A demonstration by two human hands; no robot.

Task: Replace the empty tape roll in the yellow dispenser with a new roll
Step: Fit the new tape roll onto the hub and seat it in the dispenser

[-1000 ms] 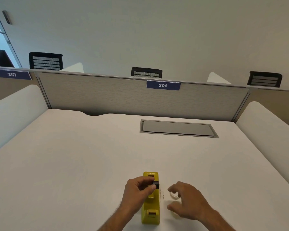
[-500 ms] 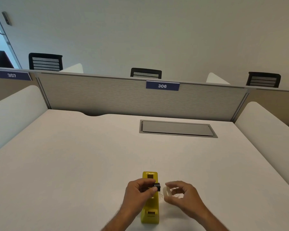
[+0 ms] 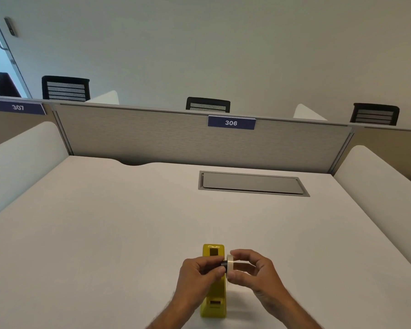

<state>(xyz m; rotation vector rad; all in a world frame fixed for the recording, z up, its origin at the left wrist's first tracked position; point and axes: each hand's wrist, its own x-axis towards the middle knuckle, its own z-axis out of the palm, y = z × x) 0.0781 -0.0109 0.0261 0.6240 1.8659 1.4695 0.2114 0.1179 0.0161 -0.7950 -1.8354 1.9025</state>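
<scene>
The yellow tape dispenser (image 3: 213, 251) stands lengthwise on the white desk near its front edge, partly hidden by both hands. My left hand (image 3: 197, 274) pinches a small black spool core (image 3: 223, 263) just above the dispenser. My right hand (image 3: 254, 273) grips a clear tape roll (image 3: 230, 264) between thumb and fingers. The roll's face touches the end of the black core. Whether the core sits inside the roll cannot be told.
A grey cable hatch (image 3: 251, 183) is set into the desk (image 3: 104, 233) at the back right. A grey partition (image 3: 152, 138) with label 306 closes off the far side, and white side dividers (image 3: 377, 186) flank the desk. Black chairs stand beyond.
My right hand picked the tape roll up from the desk beside the dispenser and carried it left to the black core in my left hand.
</scene>
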